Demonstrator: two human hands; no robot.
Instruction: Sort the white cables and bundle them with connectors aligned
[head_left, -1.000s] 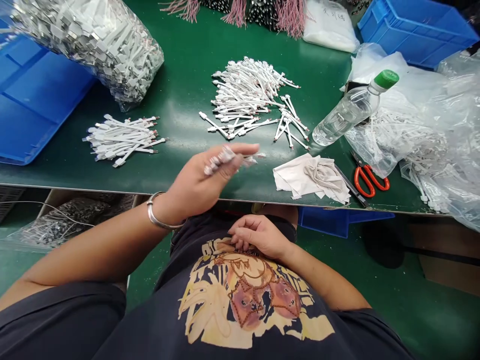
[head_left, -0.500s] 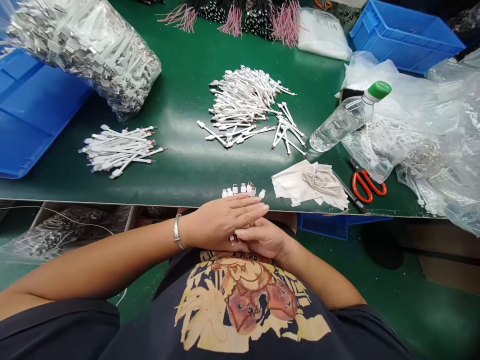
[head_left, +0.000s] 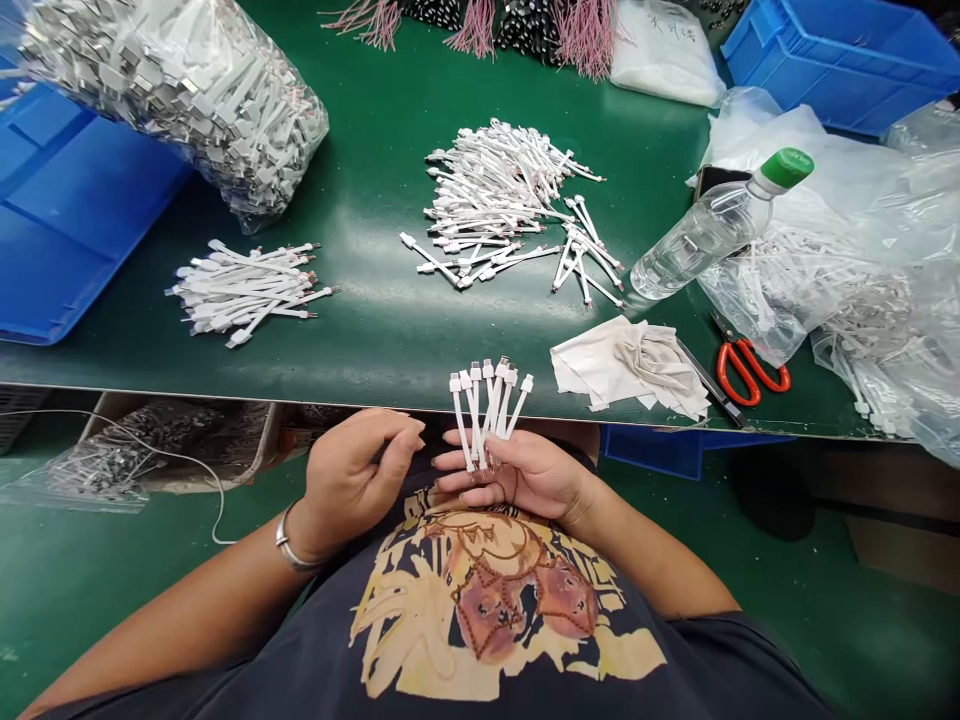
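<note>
My right hand (head_left: 517,475) is shut on several short white cables (head_left: 487,410), held between its fingers and fanned upward, with their white plugs above the table's front edge. My left hand (head_left: 360,475) hangs just to the left of it, fingers loosely curled, with nothing visible in them. A silver bangle (head_left: 289,540) circles my left wrist. Both hands are below the table edge, in front of my dark printed T-shirt (head_left: 480,600). A loose heap of white cables (head_left: 495,205) and a smaller bundle (head_left: 247,290) lie on the green table mat (head_left: 375,340).
A large plastic bag of cables (head_left: 172,100) and a blue tray (head_left: 75,210) lie at left. To the right are a water bottle (head_left: 712,225), a cloth (head_left: 630,365), red-handled scissors (head_left: 750,370) and plastic bags (head_left: 847,270). A blue crate (head_left: 847,60) stands at the back right.
My hands have come apart: the left has moved left and down off the right. The cables, earlier mostly hidden behind my hands, now stand fanned upward in my right hand.
</note>
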